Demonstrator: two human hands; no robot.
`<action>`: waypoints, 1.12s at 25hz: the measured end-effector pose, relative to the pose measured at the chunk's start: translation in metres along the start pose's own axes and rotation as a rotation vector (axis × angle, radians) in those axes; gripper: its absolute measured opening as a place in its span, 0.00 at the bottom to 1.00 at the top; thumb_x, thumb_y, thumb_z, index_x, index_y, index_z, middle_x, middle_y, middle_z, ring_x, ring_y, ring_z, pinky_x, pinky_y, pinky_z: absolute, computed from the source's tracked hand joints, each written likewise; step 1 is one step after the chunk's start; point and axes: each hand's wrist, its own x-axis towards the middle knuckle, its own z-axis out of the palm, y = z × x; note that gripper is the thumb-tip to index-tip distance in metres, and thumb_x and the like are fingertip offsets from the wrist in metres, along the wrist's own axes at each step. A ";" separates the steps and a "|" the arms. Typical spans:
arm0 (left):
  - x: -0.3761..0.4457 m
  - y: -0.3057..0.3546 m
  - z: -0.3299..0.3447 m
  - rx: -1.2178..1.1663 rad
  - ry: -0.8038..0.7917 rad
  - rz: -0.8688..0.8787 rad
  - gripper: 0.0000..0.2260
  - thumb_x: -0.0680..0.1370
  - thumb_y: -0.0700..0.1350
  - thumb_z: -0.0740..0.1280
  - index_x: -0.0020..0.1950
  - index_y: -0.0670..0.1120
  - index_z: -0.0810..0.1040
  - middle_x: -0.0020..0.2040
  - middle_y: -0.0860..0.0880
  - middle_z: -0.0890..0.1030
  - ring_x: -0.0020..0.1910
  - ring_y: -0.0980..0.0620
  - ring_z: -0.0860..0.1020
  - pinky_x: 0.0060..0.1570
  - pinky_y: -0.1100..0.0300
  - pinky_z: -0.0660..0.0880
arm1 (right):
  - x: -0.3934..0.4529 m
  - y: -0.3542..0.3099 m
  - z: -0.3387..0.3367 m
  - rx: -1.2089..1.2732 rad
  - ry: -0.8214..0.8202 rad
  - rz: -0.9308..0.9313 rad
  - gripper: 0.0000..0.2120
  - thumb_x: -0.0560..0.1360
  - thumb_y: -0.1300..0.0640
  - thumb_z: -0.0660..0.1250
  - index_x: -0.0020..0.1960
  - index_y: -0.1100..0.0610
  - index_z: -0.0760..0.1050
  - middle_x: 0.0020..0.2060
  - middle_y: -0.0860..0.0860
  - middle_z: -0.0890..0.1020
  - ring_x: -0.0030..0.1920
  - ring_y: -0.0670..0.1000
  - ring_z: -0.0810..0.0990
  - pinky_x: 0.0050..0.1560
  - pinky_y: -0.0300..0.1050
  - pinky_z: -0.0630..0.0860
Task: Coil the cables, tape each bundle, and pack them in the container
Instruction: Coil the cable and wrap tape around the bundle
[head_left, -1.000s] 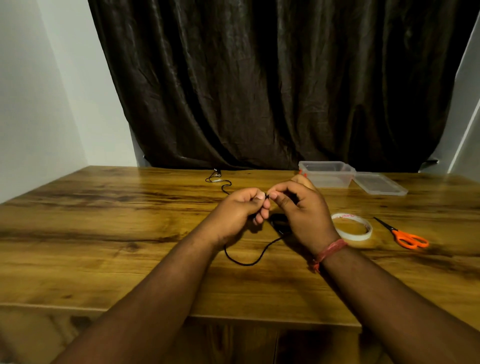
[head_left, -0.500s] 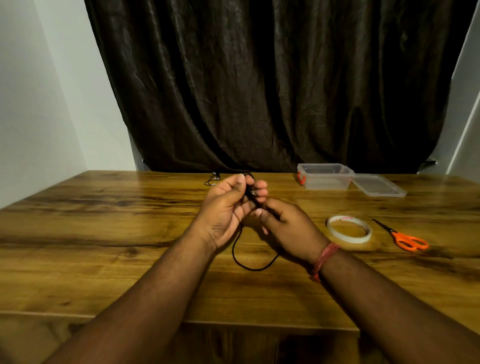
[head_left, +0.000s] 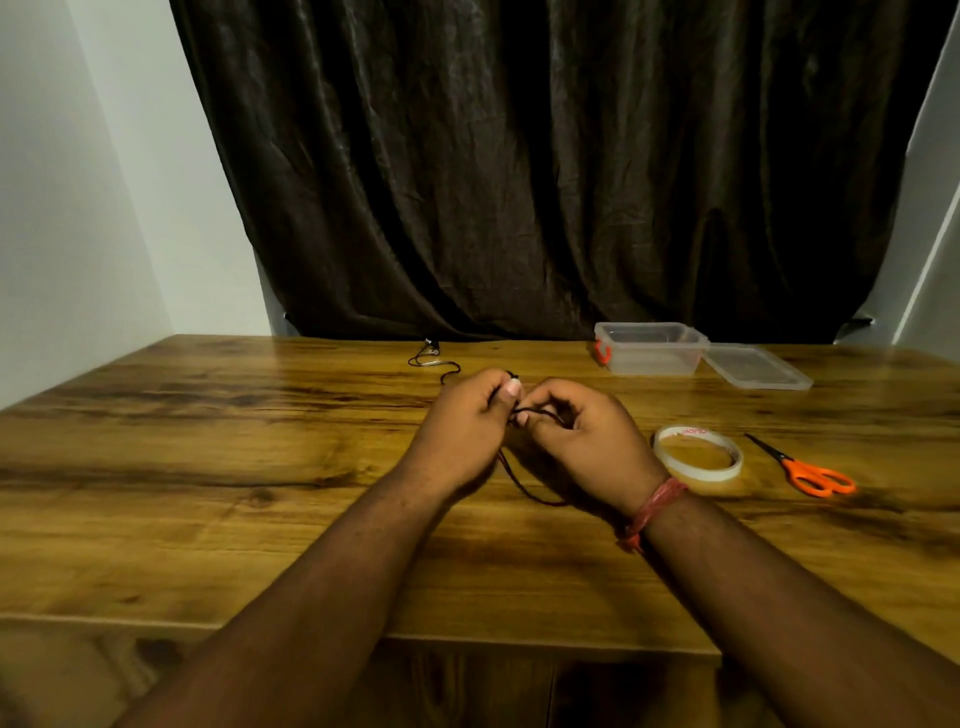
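Observation:
A thin black cable (head_left: 524, 486) hangs in a loop below my two hands over the middle of the wooden table (head_left: 208, 467). My left hand (head_left: 462, 431) pinches the cable between thumb and fingers. My right hand (head_left: 587, 436), fingers curled, holds a stretch of the same cable right beside it. The cable's far end (head_left: 431, 356) with its small plug lies near the table's back edge. A clear plastic container (head_left: 649, 348) stands at the back right. A roll of clear tape (head_left: 698, 460) lies to the right of my right hand.
The container's clear lid (head_left: 753, 366) lies flat beside it on the right. Orange-handled scissors (head_left: 805, 470) lie right of the tape. A dark curtain (head_left: 519, 182) hangs behind the table, with white walls on both sides.
My hands have come closer together and turned, the left dropping a little. The loop of cable below them has shifted to the right, under my right wrist.

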 end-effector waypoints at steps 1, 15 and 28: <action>-0.001 0.000 0.000 -0.059 -0.059 -0.065 0.11 0.83 0.46 0.60 0.43 0.47 0.78 0.38 0.50 0.80 0.37 0.53 0.77 0.41 0.51 0.76 | 0.001 -0.001 -0.003 0.006 0.033 -0.002 0.04 0.75 0.63 0.70 0.45 0.56 0.81 0.37 0.48 0.83 0.37 0.43 0.80 0.40 0.37 0.76; -0.002 0.010 -0.015 -1.116 -0.356 -0.161 0.11 0.81 0.42 0.59 0.43 0.43 0.79 0.37 0.46 0.78 0.35 0.53 0.75 0.36 0.63 0.76 | 0.004 0.008 -0.004 -0.147 -0.003 -0.151 0.09 0.81 0.57 0.60 0.50 0.53 0.79 0.41 0.44 0.82 0.43 0.41 0.80 0.45 0.39 0.75; 0.004 0.006 0.001 -0.547 0.139 -0.115 0.12 0.84 0.44 0.58 0.45 0.47 0.79 0.47 0.48 0.86 0.47 0.53 0.84 0.50 0.57 0.80 | -0.002 0.005 -0.001 -0.461 -0.165 -0.315 0.05 0.79 0.54 0.64 0.46 0.54 0.76 0.42 0.48 0.82 0.43 0.45 0.78 0.43 0.42 0.72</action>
